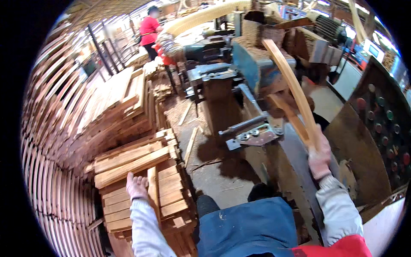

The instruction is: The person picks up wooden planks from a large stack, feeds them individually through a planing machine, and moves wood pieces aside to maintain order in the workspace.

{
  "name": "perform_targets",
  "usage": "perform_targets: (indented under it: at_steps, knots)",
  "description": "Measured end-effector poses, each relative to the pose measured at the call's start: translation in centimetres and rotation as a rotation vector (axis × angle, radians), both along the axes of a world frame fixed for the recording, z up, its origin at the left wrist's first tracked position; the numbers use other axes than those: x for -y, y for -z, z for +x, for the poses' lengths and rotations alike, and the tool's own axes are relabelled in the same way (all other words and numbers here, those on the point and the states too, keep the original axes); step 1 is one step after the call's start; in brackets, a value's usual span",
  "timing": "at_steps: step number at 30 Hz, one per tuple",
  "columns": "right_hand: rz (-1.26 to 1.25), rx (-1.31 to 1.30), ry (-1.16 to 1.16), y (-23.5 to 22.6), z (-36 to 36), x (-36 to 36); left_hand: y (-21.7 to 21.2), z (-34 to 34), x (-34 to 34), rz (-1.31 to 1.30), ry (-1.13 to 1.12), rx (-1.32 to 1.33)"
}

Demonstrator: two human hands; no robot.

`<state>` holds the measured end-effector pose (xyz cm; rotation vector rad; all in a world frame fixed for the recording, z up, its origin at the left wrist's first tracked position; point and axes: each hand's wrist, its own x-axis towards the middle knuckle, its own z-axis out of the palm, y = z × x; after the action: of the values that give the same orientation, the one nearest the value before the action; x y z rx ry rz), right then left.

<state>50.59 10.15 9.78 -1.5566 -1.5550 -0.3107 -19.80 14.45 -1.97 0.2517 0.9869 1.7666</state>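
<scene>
My right hand is closed around the lower end of a long pale wooden strip, which is raised and slants up to the left. A second, shorter-looking wooden strip runs into the same grip. On the left, my left hand is over a stack of wooden boards, its fingers apart and nothing held. Just beyond its fingertips a loose board lies slantwise on top of the stack; whether they touch I cannot tell. Another narrow board lies lengthwise to the right of that hand.
A woodworking machine with metal clamps stands ahead. A panel of coloured buttons is at the right. More stacked boards fill the left side. Wood scraps lie on the floor. A person in red stands farther back.
</scene>
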Motion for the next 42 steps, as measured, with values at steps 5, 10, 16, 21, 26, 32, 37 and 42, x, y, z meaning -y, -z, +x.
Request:
perform_targets:
  at_steps: [5,10,16,21,26,32,37,42]
  knots:
    - [-0.452,0.152,0.12,-2.8,-1.4,14.3,-0.3,-0.9,-5.6,-0.399,-0.452,-0.149]
    - [-0.635,0.433,0.15,-4.2,0.1,27.8,2.6,-3.2,-6.4,-0.224,-0.609,0.006]
    - [-0.527,0.487,-0.099,-3.5,2.6,18.7,-0.5,1.5,-1.7,-0.192,-0.581,-0.087]
    - [-0.31,0.333,-0.18,-2.4,-0.4,5.6,-5.3,8.7,3.9,-0.185,-0.424,-0.364]
    - [-0.335,0.189,-0.3,-2.9,-4.3,1.4,-7.7,20.1,4.1,-0.163,-0.097,-0.528]
    - [-0.588,0.263,-0.39,-8.1,-13.2,9.8,-12.3,38.3,5.8,0.164,0.518,-0.099]
    - [-0.748,0.01,0.026,-8.6,-5.0,23.8,-12.3,31.6,0.5,0.364,0.595,-0.789]
    - [-0.914,0.183,0.335,-5.6,-0.2,35.2,-9.8,9.3,-8.5,-0.714,0.638,-2.126]
